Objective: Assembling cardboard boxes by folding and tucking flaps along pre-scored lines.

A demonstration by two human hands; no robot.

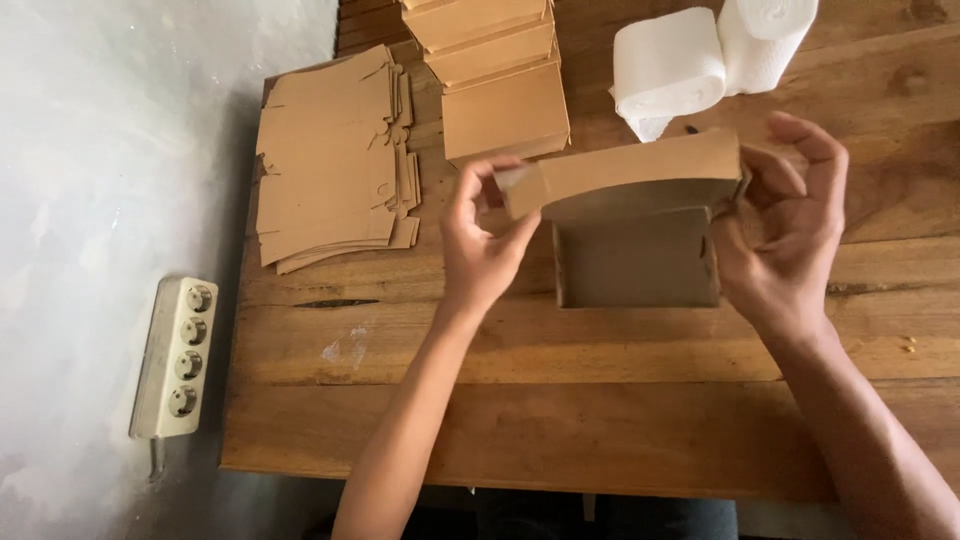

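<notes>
While hands grip box [630, 215] (open)

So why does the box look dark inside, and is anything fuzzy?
Head view: the lid shades the inside of the cardboard box; the left hand looks slightly blurred; the white rolls are very bright, detail washed out; light is soft, shadows faint.

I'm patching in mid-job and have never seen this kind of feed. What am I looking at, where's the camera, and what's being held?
There is no machine here: these are a person's two bare hands, seen from a camera on their head looking down at a wooden table. The left hand and right hand hold a brown cardboard box by its ends, lid partly open. On the table lie a stack of flat cardboard blanks, finished boxes and two white paper rolls. A power strip lies on the floor.
</notes>
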